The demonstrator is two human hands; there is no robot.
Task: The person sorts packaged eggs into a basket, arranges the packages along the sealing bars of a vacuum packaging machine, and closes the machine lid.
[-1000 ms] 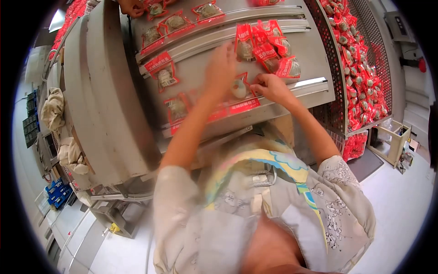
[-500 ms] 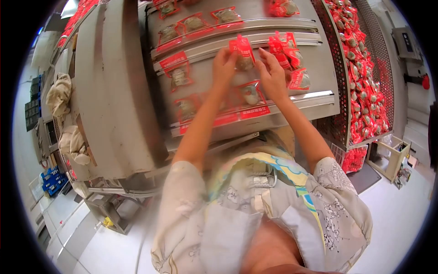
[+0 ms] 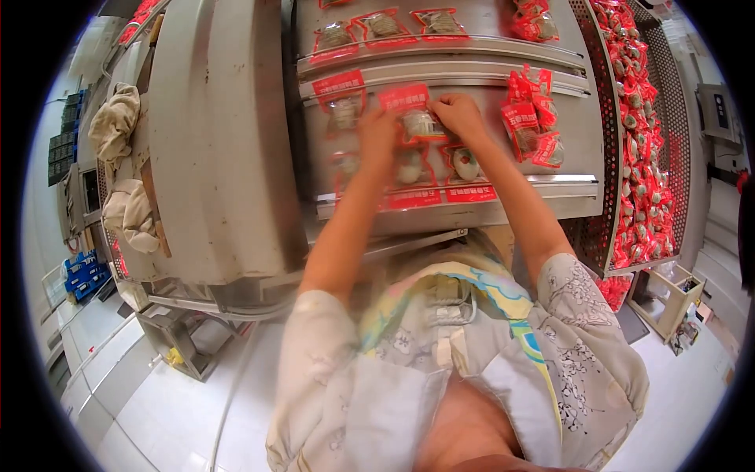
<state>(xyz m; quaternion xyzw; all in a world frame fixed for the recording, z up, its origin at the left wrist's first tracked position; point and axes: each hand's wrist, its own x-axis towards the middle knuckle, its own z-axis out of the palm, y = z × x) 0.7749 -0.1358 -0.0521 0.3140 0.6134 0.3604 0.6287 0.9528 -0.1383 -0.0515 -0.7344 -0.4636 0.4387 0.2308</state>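
Observation:
A red-and-clear food pouch (image 3: 414, 123) with a round, egg-like item inside lies between my hands over the metal plate (image 3: 487, 102). My left hand (image 3: 378, 135), slightly blurred, has its fingers closed on the pouch's left edge. At the right edge, my right hand (image 3: 459, 118) pinches the same pouch. Nearer to me, a pouch with a pale round item (image 3: 464, 163) lies with its red end across the front metal bar (image 3: 543, 187). To the left, another pouch (image 3: 343, 110) rests against the middle bar. A pile of loose pouches (image 3: 525, 118) sits to the right.
Several pouches, one a flat pouch (image 3: 385, 26), line the far bar. On the right stands a perforated metal bin (image 3: 604, 157) heaped with red pouches. A large metal cover (image 3: 220, 141) rises at the left, with beige cloths (image 3: 128, 212) beyond it.
The pouch in my hands has gone from raised upright to lying flatter, towards the middle bar. My right hand has closed on its edge. The whole view has shifted.

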